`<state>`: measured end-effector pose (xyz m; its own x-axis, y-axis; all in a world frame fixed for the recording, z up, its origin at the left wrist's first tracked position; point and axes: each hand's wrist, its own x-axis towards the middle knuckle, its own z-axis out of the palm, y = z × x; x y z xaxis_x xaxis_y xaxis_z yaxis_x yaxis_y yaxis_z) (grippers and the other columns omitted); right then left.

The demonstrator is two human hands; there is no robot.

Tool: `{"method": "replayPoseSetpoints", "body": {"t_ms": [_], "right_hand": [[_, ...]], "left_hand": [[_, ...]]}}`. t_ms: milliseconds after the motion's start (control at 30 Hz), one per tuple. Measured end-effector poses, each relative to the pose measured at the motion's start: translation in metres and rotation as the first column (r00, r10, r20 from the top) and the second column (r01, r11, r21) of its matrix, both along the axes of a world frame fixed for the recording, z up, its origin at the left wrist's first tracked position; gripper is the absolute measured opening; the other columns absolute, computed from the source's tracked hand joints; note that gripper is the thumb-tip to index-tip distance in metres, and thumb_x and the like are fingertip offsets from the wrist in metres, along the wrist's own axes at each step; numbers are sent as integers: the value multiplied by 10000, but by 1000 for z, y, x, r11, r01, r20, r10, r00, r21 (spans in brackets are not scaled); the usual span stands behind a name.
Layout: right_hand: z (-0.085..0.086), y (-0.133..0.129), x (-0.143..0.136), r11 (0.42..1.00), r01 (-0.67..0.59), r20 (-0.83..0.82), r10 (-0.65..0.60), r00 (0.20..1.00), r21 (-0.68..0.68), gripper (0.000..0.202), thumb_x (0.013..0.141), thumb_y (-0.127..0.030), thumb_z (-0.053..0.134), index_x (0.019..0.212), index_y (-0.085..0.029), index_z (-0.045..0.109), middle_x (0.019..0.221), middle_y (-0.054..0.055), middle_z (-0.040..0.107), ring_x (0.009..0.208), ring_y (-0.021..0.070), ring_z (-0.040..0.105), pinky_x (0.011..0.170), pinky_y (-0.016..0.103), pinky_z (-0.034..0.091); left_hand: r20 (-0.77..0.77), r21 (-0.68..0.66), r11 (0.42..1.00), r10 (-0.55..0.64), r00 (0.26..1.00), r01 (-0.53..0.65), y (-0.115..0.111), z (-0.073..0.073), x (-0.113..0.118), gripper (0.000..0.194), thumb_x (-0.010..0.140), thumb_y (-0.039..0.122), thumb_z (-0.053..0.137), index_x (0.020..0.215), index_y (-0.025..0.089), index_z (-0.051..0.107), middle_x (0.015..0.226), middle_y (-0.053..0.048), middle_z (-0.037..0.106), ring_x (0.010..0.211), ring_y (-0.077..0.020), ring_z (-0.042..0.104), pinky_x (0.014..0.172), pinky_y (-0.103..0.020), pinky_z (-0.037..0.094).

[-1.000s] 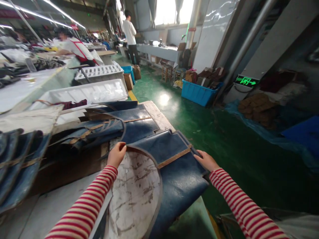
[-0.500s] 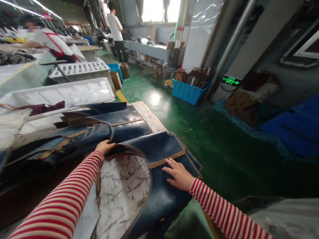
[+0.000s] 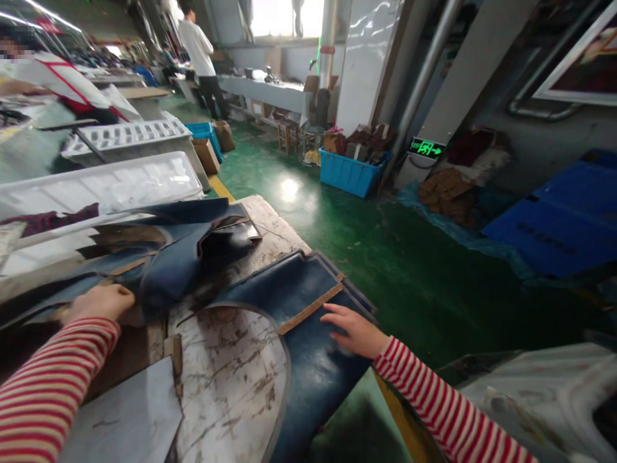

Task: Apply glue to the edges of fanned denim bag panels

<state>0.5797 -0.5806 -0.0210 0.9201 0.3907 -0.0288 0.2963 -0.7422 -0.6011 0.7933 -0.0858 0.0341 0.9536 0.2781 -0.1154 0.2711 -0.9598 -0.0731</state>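
Note:
My left hand (image 3: 99, 302) is closed at the edge of a dark blue leather-like sheet (image 3: 171, 273), which is creased and folded over beside the fingers. My fingertips there are partly hidden. Another blue piece (image 3: 313, 366) lies flat on the worn board, with a grey-edged curved cutout and a brown strip (image 3: 311, 310) across it. Over this piece, close to the strip, my right hand (image 3: 357, 331) has its fingers stretched out and holds nothing. The scuffed white board (image 3: 231, 379) shows through the cutout.
A white slatted tray (image 3: 110, 186) stands beyond the board. On the green floor sits a blue crate (image 3: 349, 172) full of brown pieces. Two other people are further off: one in white (image 3: 196, 51) stands, another (image 3: 72, 83) leans over a table at left.
My left hand has moved left with the upper blue sheet, which has folded up and come away from the lower piece. My right hand stays over the lower piece, fingers still stretched.

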Motion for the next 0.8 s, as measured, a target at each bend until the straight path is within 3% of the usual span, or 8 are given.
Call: {"method": "replayPoseSetpoints", "body": {"t_ms": [100,200,267,333,433,500,667,800], "right_hand": [[-6,-39,-26,893,434,55,-442,895,115,309,824,-304,448,1089,-187,555,1119,97,563,1033,199,534,922,368,412],[-22,-62,-58,673,722,-89,-719,689,160,356,778,-455,500,981,-170,564,915,80,604,825,202,582,758,350,466],[-33,-60,-77,562,804,-337,-732,593,193,408,736,-539,520,903,-170,566,797,54,601,705,186,580,621,308,467],[-40,-50,-89,468,840,-592,-607,531,273,447,720,-593,513,858,-172,566,726,31,585,632,163,569,521,263,434],[-37,-35,-96,295,847,-727,-436,531,442,495,740,-636,472,877,-170,570,749,33,594,669,152,579,551,249,437],[-30,-31,-96,230,837,-734,-403,547,497,512,750,-645,460,883,-164,574,767,40,604,691,151,584,600,259,449],[-20,-21,-90,157,864,-812,-295,504,479,525,666,-562,633,1012,-179,537,769,18,601,666,135,583,642,265,466],[-25,-4,-83,162,873,-768,-420,483,460,746,616,-494,688,1230,-193,389,876,35,600,696,162,586,567,267,474]], "left_hand": [[240,-18,974,-216,946,227,-42,-7,-33,340,740,290,412,977,132,598,1029,-133,586,1050,-251,500,920,-375,391],[322,-332,801,-401,858,499,-119,-22,-71,379,793,386,367,1033,154,546,976,-70,608,882,-174,573,834,-272,450],[233,-445,645,-587,776,621,-167,-39,-90,391,808,425,367,1046,178,554,977,-50,626,884,-159,585,823,-247,461],[202,-439,578,-683,702,688,-201,-56,-100,430,808,401,387,1126,150,532,1126,-91,582,1042,-185,533,934,-285,406],[152,-310,669,-667,729,676,-221,-72,-102,467,821,331,389,1241,139,457,1259,-119,499,1173,-227,435,1007,-379,329],[136,-221,739,-623,770,636,-221,-73,-98,487,836,316,371,1300,169,391,1315,-105,453,1206,-241,396,1024,-440,284],[-16,-171,877,-457,889,448,-209,-63,-78,584,819,448,383,1327,163,343,1273,-149,481,1160,-308,435,974,-507,299],[-26,-229,868,-457,889,440,-208,-60,-55,577,802,430,406,1318,176,359,1219,-144,519,1105,-294,487,911,-431,378]]}}
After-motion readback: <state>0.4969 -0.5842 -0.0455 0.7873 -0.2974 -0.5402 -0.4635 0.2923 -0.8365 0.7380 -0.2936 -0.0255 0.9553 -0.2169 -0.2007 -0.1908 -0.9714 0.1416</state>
